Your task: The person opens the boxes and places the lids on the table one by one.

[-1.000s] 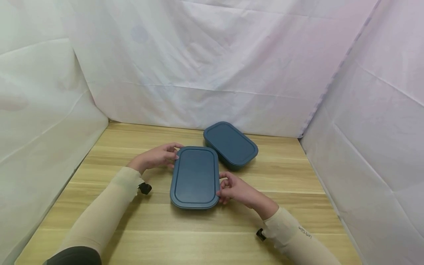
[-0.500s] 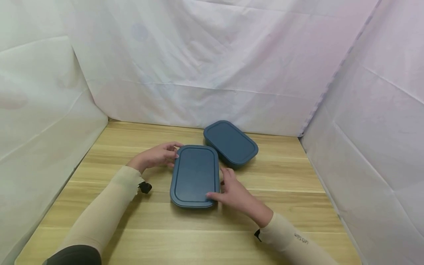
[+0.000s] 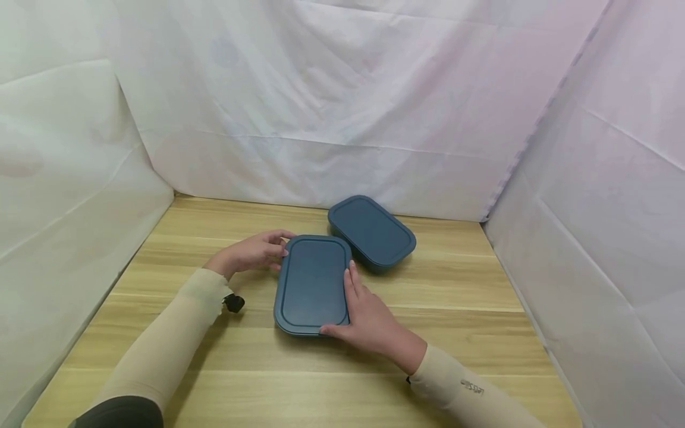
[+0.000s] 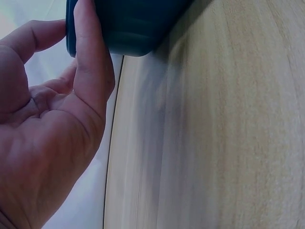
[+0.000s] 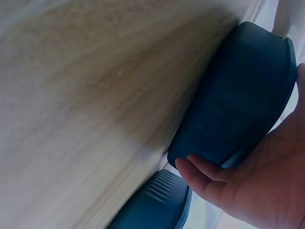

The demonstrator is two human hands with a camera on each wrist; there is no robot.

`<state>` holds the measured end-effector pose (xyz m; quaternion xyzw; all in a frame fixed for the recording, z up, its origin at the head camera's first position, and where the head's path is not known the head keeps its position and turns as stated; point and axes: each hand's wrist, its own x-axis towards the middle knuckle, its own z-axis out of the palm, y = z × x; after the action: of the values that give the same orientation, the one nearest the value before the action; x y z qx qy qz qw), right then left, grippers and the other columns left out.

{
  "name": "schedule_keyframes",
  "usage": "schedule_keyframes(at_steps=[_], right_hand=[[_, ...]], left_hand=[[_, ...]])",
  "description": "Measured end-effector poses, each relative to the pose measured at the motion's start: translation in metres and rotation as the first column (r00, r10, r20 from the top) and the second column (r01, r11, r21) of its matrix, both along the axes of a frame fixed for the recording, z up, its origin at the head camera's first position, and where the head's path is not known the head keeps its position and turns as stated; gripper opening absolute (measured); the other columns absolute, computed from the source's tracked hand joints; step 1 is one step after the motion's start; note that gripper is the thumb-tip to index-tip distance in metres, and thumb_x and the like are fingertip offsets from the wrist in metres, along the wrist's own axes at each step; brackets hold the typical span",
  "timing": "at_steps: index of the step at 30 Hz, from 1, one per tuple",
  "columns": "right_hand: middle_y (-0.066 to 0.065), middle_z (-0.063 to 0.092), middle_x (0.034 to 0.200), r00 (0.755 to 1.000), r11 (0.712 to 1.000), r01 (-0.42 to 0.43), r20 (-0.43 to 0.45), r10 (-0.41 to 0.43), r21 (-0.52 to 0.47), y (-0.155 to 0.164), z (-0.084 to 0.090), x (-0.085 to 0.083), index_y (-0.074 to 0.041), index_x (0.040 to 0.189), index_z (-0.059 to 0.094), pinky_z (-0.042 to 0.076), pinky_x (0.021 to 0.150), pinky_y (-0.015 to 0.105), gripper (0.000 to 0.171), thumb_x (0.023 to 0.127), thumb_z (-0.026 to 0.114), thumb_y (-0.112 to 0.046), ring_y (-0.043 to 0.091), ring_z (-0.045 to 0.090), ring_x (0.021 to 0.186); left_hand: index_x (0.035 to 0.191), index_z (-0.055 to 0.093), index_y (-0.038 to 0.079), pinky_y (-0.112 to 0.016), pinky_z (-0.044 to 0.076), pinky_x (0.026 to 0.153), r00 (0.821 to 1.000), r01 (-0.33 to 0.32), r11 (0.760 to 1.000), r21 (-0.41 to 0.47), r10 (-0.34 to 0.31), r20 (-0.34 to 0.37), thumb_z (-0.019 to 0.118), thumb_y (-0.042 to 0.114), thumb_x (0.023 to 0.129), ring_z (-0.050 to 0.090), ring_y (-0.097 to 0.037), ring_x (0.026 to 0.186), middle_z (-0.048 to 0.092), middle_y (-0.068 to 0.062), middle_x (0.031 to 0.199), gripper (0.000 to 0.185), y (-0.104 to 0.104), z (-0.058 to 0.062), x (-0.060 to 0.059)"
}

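A dark blue lidded food container (image 3: 314,285) lies flat on the table between both hands. My left hand (image 3: 254,252) is at its far left corner; in the left wrist view bent fingers (image 4: 40,36) pinch the lid's rim, one finger lying along the side. At the near right corner rests my right hand (image 3: 369,318), fingers fairly straight along the right edge and thumb on the near edge. In the right wrist view, two fingertips (image 5: 188,169) lie against the container's side wall. A second matching container (image 3: 371,230) stands behind, turned at an angle.
The wood-grain table (image 3: 257,386) extends in front and to both sides. White cloth (image 3: 321,119) hangs along the back, left and right. The second container sits close to the back cloth, nearly touching the first.
My right hand has shifted left and nearer, its fingers straightening along the lid's edge and its thumb sliding to the near edge. The left hand and both containers stay in place.
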<state>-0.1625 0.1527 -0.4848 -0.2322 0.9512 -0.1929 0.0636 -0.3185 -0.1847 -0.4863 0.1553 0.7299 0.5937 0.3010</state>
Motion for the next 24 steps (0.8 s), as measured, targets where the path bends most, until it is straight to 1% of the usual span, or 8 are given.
schedule_keyframes(at_steps=[4, 8, 11, 13, 18, 24], right_hand=[[0.013, -0.011, 0.184, 1.000, 0.999, 0.006, -0.002, -0.006, 0.032, -0.0012, -0.0016, -0.0014, -0.002, 0.176, 0.002, 0.043, 0.121, 0.060, 0.138, 0.090, 0.064, -0.090, 0.041, 0.028, 0.165], [0.013, -0.011, 0.184, 1.000, 0.998, 0.012, -0.002, -0.012, 0.064, -0.0024, -0.0039, -0.0029, -0.003, 0.176, 0.000, 0.042, 0.121, 0.060, 0.139, 0.089, 0.059, -0.094, 0.039, 0.027, 0.165], [0.012, -0.011, 0.184, 1.000, 0.998, 0.015, 0.004, -0.015, 0.068, -0.0031, -0.0041, -0.0023, -0.003, 0.176, -0.001, 0.041, 0.122, 0.060, 0.139, 0.089, 0.057, -0.095, 0.038, 0.026, 0.166], [0.014, -0.009, 0.184, 1.000, 0.998, 0.015, 0.004, -0.015, 0.055, -0.0036, -0.0024, -0.0013, -0.003, 0.176, 0.000, 0.042, 0.122, 0.061, 0.138, 0.090, 0.059, -0.093, 0.039, 0.026, 0.166], [0.016, -0.006, 0.185, 1.000, 0.999, 0.014, 0.003, -0.014, 0.042, -0.0037, -0.0012, -0.0009, -0.003, 0.176, 0.002, 0.043, 0.120, 0.063, 0.137, 0.090, 0.060, -0.092, 0.040, 0.027, 0.165], [0.011, -0.013, 0.184, 1.000, 0.999, 0.017, 0.026, -0.018, 0.048, -0.0028, -0.0040, -0.0023, -0.005, 0.177, -0.002, 0.042, 0.121, 0.062, 0.139, 0.089, 0.056, -0.096, 0.037, 0.026, 0.166]], left_hand=[[0.165, 0.041, 0.007, -0.047, 0.060, 0.097, 1.000, 0.001, 1.000, 0.005, -0.001, 0.011, 0.054, 0.005, 0.111, 0.065, -0.029, 0.115, 0.057, -0.020, 0.131, 0.055, 0.0006, 0.0011, 0.0005], [0.165, 0.040, 0.007, -0.047, 0.060, 0.097, 1.000, 0.001, 1.000, 0.009, -0.001, 0.015, 0.054, 0.005, 0.112, 0.065, -0.029, 0.115, 0.056, -0.019, 0.130, 0.056, -0.0003, -0.0001, -0.0002], [0.165, 0.040, 0.008, -0.047, 0.060, 0.097, 1.000, 0.001, 1.000, 0.012, -0.001, 0.014, 0.054, 0.006, 0.112, 0.065, -0.029, 0.116, 0.056, -0.020, 0.132, 0.055, -0.0014, -0.0035, -0.0019], [0.166, 0.041, 0.008, -0.047, 0.060, 0.097, 1.000, 0.000, 1.000, 0.013, -0.001, 0.012, 0.055, 0.006, 0.112, 0.065, -0.030, 0.116, 0.056, -0.020, 0.133, 0.055, -0.0020, -0.0050, -0.0025], [0.166, 0.041, 0.008, -0.047, 0.060, 0.098, 1.000, 0.000, 1.000, 0.017, 0.000, 0.009, 0.055, 0.007, 0.112, 0.065, -0.029, 0.116, 0.057, -0.020, 0.134, 0.056, -0.0022, -0.0049, -0.0022], [0.162, 0.044, 0.006, -0.045, 0.060, 0.097, 1.000, -0.006, 1.000, 0.005, 0.006, 0.003, 0.052, 0.007, 0.112, 0.064, -0.029, 0.117, 0.059, -0.019, 0.137, 0.050, 0.0020, -0.0054, -0.0018]])
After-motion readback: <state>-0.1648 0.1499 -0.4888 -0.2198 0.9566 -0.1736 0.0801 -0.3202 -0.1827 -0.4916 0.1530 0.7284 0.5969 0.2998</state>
